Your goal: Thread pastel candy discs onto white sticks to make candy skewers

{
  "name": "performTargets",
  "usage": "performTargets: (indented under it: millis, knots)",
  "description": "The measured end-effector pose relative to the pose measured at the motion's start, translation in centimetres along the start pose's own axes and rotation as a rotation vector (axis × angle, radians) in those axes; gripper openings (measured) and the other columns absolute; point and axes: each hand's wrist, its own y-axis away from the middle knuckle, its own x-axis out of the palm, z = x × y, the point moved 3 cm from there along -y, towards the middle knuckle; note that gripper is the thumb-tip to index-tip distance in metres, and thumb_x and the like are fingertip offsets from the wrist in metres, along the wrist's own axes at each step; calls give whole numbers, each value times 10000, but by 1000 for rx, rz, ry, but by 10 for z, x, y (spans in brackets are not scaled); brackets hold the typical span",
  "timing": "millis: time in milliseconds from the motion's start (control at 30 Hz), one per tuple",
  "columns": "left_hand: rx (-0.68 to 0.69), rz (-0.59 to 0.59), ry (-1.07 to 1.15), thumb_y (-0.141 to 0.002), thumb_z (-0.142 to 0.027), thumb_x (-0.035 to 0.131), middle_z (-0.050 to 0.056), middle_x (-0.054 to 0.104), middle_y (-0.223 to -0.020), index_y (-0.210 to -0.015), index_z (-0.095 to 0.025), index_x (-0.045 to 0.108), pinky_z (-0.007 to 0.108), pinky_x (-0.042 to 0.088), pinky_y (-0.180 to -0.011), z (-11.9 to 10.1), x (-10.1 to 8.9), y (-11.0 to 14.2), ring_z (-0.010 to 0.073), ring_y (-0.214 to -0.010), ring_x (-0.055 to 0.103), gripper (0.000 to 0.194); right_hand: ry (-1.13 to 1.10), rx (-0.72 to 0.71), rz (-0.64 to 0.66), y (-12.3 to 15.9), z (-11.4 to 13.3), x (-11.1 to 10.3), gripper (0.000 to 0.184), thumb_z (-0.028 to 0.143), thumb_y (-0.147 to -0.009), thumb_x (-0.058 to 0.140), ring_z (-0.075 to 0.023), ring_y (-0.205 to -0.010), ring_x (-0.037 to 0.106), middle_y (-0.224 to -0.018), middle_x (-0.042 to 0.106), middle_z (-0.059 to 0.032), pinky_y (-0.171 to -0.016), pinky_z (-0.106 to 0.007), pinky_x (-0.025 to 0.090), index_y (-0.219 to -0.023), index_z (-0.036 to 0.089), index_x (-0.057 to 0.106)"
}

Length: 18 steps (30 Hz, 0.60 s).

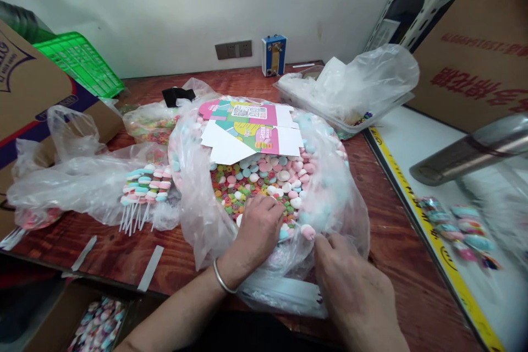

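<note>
My left hand (260, 226), with a silver bangle (223, 278) at the wrist, reaches into the loose candy (237, 190) with its fingers curled down. Its fingertips are hidden, so what they hold does not show. My right hand (355, 280), slightly blurred, is closed at the front edge of the clear plastic bag (196, 214). By its fingertips sits a pink marshmallow (307, 232) on a thin white stick, whose tip points towards my left hand. Small ring candies and pastel marshmallows (303, 168) fill the open bag. Printed card boxes (251, 126), folded flat, lie across its far side.
Finished marshmallow skewers (146, 184) lie on plastic at left. White sticks (284, 291) in a wrapper lie at the front edge. A clear tub (346, 99) stands back right, a steel flask (470, 148) at right. An open carton (99, 322) of candy sits below left.
</note>
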Motion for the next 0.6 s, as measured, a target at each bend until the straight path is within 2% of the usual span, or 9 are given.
performTargets:
  millis: [167,267,500,600]
  knots:
    - [22,49,-65,-914,-236,531,54,617,-914,-871,-201,676,395,400,-832,-1,2,1,217,-923,502,155,-32,40,31,0,2,16,201,131,-874,495,-113,-436,520,-736,637,-20,-385,-236,128,-861,227,670]
    - [52,54,-82,-899,-259,561,53,604,-916,-861,-210,680,404,393,-841,-2,1,2,220,-930,488,134,-109,71,-16,6,0,25,162,205,-890,514,-115,-420,526,-745,645,-2,-381,-234,137,-897,244,671]
    - [121,61,-120,-893,-202,557,68,626,-961,-836,-193,666,423,408,-873,-12,5,2,233,-979,508,123,-385,120,-186,22,-12,33,313,294,-957,367,-145,-570,644,-793,694,0,-434,-249,367,-950,244,675]
    - [67,-17,59,-866,-163,585,69,661,-968,-835,-182,674,419,421,-910,-8,4,0,235,-1025,541,96,-472,143,-223,28,-17,33,331,320,-960,356,-152,-652,673,-886,724,-17,-494,-252,433,-1009,229,671]
